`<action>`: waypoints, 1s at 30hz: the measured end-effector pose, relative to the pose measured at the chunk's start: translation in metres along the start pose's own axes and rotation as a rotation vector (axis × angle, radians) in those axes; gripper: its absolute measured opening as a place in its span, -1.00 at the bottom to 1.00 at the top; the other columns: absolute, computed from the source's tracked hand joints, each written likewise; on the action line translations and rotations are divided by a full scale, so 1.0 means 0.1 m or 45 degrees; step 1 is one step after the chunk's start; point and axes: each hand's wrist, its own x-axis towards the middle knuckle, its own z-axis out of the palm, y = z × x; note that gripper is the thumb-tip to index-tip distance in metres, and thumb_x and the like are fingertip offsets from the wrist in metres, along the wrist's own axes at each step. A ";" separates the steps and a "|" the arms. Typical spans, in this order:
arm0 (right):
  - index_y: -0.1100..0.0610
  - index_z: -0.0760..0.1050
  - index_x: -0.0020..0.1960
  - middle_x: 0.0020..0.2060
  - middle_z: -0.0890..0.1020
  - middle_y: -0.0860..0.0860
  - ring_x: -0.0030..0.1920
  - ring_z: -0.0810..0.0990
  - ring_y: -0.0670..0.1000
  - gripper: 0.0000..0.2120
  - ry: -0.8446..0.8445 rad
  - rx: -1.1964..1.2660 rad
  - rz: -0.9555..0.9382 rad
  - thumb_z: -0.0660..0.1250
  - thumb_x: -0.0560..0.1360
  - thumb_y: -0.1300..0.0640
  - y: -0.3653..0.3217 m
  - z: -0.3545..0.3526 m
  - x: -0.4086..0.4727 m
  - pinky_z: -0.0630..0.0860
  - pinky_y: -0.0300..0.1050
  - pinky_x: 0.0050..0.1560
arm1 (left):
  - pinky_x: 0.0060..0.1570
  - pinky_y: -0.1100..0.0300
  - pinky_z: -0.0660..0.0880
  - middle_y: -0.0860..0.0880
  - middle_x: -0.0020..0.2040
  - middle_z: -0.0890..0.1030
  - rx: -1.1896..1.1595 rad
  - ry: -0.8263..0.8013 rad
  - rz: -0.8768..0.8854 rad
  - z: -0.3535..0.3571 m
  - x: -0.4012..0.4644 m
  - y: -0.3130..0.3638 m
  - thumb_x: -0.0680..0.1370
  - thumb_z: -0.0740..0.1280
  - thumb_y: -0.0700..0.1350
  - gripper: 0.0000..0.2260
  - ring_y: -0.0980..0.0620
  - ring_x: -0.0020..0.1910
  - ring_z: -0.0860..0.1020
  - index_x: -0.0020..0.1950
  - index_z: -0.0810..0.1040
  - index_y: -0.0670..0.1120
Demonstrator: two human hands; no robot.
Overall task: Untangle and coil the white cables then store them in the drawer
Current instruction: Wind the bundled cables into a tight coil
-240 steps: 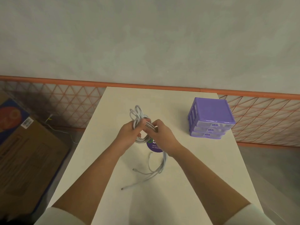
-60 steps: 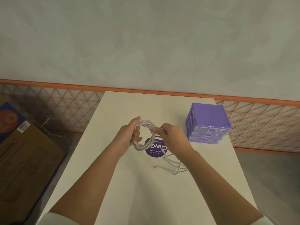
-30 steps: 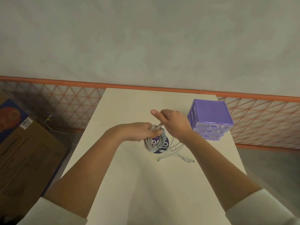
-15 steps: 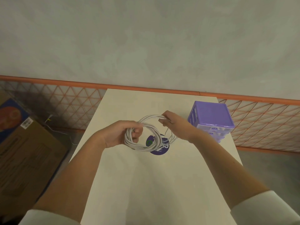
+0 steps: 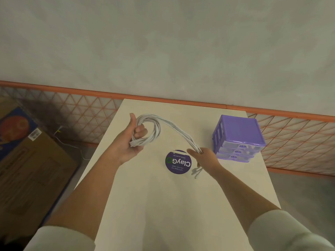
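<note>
A bundle of white cables [image 5: 164, 125] arcs above the table between my two hands. My left hand [image 5: 133, 140] grips the looped part of the bundle, thumb up, at centre left. My right hand [image 5: 204, 157] pinches the loose strands lower right, with the plug ends [image 5: 195, 172] dangling beneath it. The purple three-drawer unit [image 5: 238, 137] stands on the table's right side, just beyond my right hand; its drawers look closed.
The cream table [image 5: 172, 205] carries a round purple sticker [image 5: 178, 163] between my hands. Cardboard boxes [image 5: 27, 160] sit on the floor at left. An orange-railed mesh fence [image 5: 290, 142] runs behind and to the right.
The round coil has been stretched out: my right hand moved down and right toward the drawer unit, pulling the strands, while my left hand turned thumb-up with the loops.
</note>
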 end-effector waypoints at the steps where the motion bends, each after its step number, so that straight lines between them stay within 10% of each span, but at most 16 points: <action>1: 0.10 0.38 -0.32 -0.45 0.49 -0.03 -0.45 0.44 -0.05 -0.64 -0.003 0.024 0.013 0.35 0.54 -0.07 0.07 0.01 -0.01 0.32 -0.28 -0.46 | -0.60 0.42 0.25 0.08 -0.45 0.22 -0.064 -0.010 0.012 -0.03 0.01 0.00 0.48 0.08 0.37 -0.53 0.21 -0.54 0.21 -0.35 0.29 0.01; 11: 0.13 0.34 -0.37 -0.55 0.42 0.01 -0.40 0.51 0.10 -0.47 0.138 0.863 0.393 0.30 0.49 -0.29 0.26 0.19 0.01 0.48 0.01 -0.16 | -0.66 0.44 0.31 0.11 -0.46 0.28 -0.277 -0.040 -0.099 0.03 0.02 -0.20 0.44 0.15 0.37 -0.57 0.22 -0.57 0.32 -0.31 0.39 0.02; 18: 0.19 0.37 -0.19 -0.55 0.31 0.00 -0.44 0.31 0.03 -0.80 0.006 1.546 0.392 0.13 0.60 0.23 0.00 0.24 0.10 0.37 -0.09 -0.32 | -0.60 0.39 0.25 0.08 -0.43 0.24 0.027 0.006 -0.259 0.16 0.01 -0.40 0.45 0.17 0.39 -0.54 0.19 -0.54 0.25 -0.34 0.34 0.00; 23: 0.19 0.37 -0.17 -0.35 0.48 0.13 -0.30 0.51 0.11 -0.69 -0.163 1.461 0.328 0.05 0.69 0.10 -0.16 0.29 0.04 0.50 -0.03 -0.21 | -0.53 0.30 0.35 0.03 -0.38 0.25 0.258 0.010 -0.269 0.27 -0.04 -0.43 0.52 0.15 0.34 -0.54 0.11 -0.51 0.26 -0.32 0.34 -0.03; 30: 0.08 0.39 -0.09 -0.28 0.49 -0.03 -0.31 0.46 -0.09 -0.72 -0.292 0.296 -0.042 0.08 0.67 -0.06 -0.07 0.28 -0.01 0.40 -0.29 -0.31 | -0.44 0.26 0.41 0.02 -0.36 0.29 0.378 0.034 -0.262 0.25 -0.05 -0.44 0.53 0.13 0.34 -0.53 0.08 -0.48 0.31 -0.33 0.34 -0.03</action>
